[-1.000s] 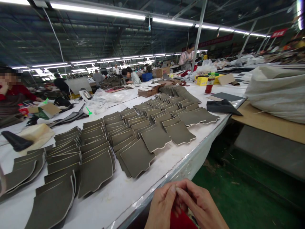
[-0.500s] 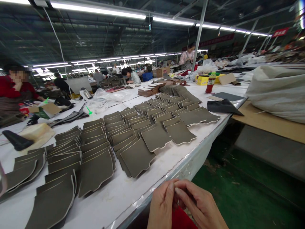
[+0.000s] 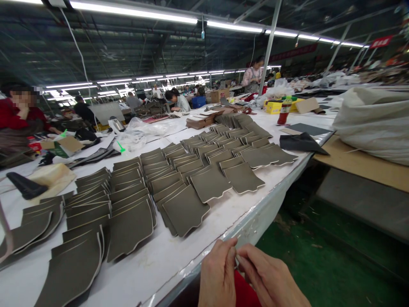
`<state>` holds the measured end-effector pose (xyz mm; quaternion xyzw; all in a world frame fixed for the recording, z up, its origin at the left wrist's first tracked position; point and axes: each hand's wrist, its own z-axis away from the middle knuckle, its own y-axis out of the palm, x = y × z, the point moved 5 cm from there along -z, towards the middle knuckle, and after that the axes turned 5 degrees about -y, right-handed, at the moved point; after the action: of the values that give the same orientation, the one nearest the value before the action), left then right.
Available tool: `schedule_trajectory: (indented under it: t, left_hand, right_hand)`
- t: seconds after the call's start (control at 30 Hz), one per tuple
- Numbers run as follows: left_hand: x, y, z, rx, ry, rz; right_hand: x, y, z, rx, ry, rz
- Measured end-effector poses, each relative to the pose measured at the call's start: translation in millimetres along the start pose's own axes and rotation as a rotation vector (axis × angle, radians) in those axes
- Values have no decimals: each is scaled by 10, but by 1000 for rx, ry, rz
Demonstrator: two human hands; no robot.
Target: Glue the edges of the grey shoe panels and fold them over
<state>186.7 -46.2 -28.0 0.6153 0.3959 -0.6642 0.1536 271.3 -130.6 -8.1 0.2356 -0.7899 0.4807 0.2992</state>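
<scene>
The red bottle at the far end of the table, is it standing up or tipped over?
Upright: the red bottle stands on its base on the white table, with its green cap on top.

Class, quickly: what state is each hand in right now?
Left hand: fingers pinched shut; contents cannot be told.
Right hand: fingers pinched shut; contents cannot be told.

No legible text anywhere. Red hanging sign [image 3: 380,41] and long red banner [image 3: 294,51] under the roof: characters blurred. Bottle [image 3: 284,111] on tabletop [image 3: 179,251]: label too small.
</scene>
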Motion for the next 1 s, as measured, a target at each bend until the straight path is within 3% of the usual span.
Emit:
schedule_trajectory:
  t: [0.13,0.73,1.0]
  left_hand:
    - [7,15,3,3,16,-22]
    - [56,114,-24,159,-145,174]
    - [223,159,7,291,-356,431]
  right_hand:
    - [16,-25,-16,54,22,21]
    - [-17,-28,20,-152,-33,164]
    - [-163,-160,80,-181,90,184]
